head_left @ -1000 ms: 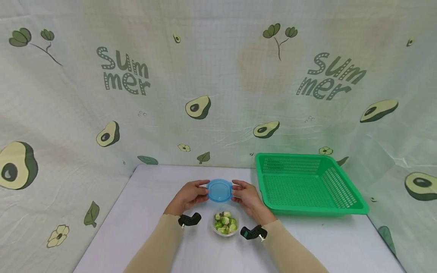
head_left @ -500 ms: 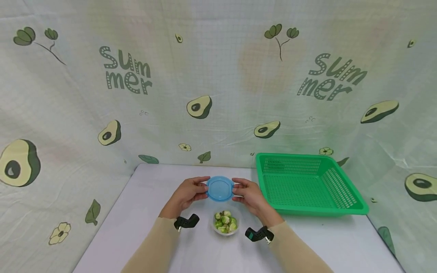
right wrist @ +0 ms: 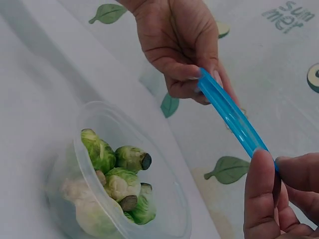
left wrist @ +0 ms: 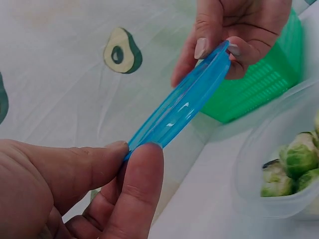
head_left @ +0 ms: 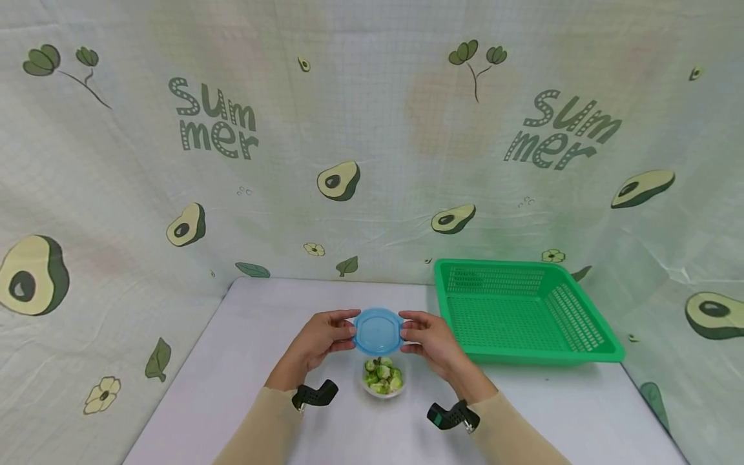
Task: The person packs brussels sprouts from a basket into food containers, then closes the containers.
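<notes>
A round blue plastic lid is held up level between both hands in the head view. My left hand pinches its left edge between thumb and fingers; my right hand pinches the opposite edge the same way. In the left wrist view the lid shows nearly edge-on. Just nearer than the lid stands a clear plastic bowl with Brussels sprouts inside. From the head camera the lid overlaps the bowl's far rim.
A green plastic basket with slotted walls stands at the back right of the white table, beyond my right hand. Behind the table hangs a pale cloth printed with avocados and leaves. Each wrist wears a black camera band.
The lid rose slightly, then came down and nearer, so it now overlaps the bowl's far rim in the head view. Both hands moved with it and kept their grip; the bowl stayed put.
</notes>
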The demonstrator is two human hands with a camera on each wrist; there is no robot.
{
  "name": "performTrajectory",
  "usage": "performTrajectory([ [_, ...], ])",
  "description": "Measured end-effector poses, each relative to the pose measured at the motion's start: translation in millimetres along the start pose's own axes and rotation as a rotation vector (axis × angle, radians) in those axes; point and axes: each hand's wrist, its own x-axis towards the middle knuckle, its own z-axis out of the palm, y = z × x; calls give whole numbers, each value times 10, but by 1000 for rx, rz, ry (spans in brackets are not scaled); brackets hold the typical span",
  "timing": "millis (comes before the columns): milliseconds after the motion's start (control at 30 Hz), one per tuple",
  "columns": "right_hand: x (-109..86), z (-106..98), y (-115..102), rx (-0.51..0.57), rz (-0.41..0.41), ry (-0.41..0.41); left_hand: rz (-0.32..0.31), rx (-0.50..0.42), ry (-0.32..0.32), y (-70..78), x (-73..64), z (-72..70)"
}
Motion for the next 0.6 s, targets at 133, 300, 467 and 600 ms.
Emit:
performTrajectory([
  [133,-91,-18,65,-29,-11,-7,4,29,-3,-103,-76,38],
  [300,-189,-32,213,-59,-7,-10,2,47,-10,-303,-154,83],
  [467,-264,-45,337,-79,7,-6,-11,51,-6,-453,-208,129],
  [600,-280,-47,405,-87,0,10,-11,60,3,-506,-239,158],
])
